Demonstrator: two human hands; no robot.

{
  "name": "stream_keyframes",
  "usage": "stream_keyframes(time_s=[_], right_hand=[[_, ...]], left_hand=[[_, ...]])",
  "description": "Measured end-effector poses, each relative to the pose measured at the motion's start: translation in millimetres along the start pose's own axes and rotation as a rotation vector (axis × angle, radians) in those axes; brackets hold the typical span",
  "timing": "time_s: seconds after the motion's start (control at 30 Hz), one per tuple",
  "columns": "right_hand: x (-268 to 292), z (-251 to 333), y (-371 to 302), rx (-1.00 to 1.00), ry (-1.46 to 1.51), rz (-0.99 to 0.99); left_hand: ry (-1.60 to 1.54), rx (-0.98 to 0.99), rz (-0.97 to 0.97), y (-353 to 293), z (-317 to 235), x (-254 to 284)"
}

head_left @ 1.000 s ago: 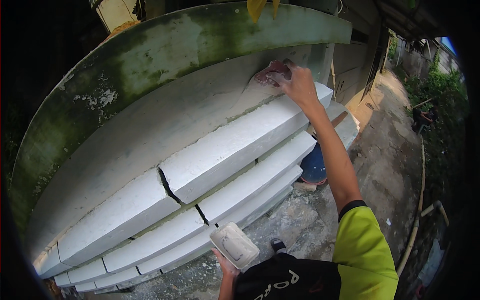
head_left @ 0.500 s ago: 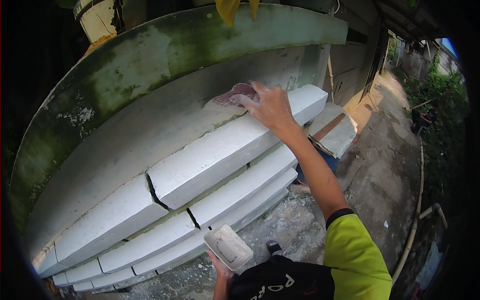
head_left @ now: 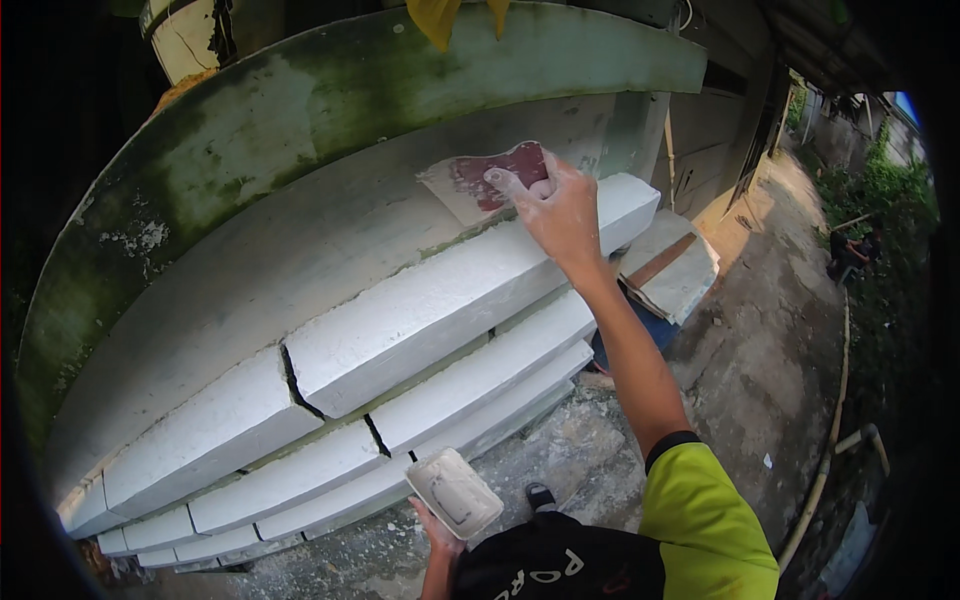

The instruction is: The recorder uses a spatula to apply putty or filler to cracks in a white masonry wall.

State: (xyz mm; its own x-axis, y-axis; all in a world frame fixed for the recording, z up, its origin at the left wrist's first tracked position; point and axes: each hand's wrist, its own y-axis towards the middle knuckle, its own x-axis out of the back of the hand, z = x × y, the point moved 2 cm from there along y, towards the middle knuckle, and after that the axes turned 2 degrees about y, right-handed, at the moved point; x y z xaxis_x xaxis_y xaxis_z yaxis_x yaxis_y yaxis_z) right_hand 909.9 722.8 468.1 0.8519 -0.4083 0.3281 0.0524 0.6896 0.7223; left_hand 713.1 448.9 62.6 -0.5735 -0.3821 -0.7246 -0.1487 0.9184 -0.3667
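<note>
My right hand (head_left: 556, 205) pinches a thin maroon putty spreader (head_left: 510, 168), its left part coated in whitish paste. The spreader is against the grey recessed wall (head_left: 330, 222), just above the long white top ledge (head_left: 440, 290). White residue covers the thumb and fingers. Low in the middle, my left hand (head_left: 437, 530) grips the left side of a shallow rectangular tub (head_left: 455, 492) of whitish putty. Its fingers are partly hidden by the tub, which is tilted with its open face up.
More white stepped ledges (head_left: 480, 385) lie below, split by dark gaps. A mossy green curved rim (head_left: 350, 100) overhangs the wall. A board with a wooden strip (head_left: 665, 257) is at the right, beside a concrete path (head_left: 755, 330). Far right, a person (head_left: 857, 250) sits near plants.
My right hand has shifted slightly right and tipped the spreader more upright, so more of its maroon face shows. My left hand and the tub have stayed nearly still.
</note>
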Motion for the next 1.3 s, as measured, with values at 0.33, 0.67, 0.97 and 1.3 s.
stream_keyframes(time_s=[0.33, 0.67, 0.97, 1.3], right_hand=[[27, -75, 48, -0.011, -0.048, -0.412], [-17, 0, -12, -0.087, 0.243, -0.09], [-3, -38, 6, -0.037, -0.027, -0.175], [45, -36, 4, -0.101, -0.011, -0.204]], left_hand=[[-0.005, -0.016, -0.002, 0, -3, -9], [0.016, 0.003, -0.002, -1, -7, -13], [-0.01, 0.012, 0.045, 2, -9, -19], [-0.05, -0.006, 0.012, 5, -3, 1]])
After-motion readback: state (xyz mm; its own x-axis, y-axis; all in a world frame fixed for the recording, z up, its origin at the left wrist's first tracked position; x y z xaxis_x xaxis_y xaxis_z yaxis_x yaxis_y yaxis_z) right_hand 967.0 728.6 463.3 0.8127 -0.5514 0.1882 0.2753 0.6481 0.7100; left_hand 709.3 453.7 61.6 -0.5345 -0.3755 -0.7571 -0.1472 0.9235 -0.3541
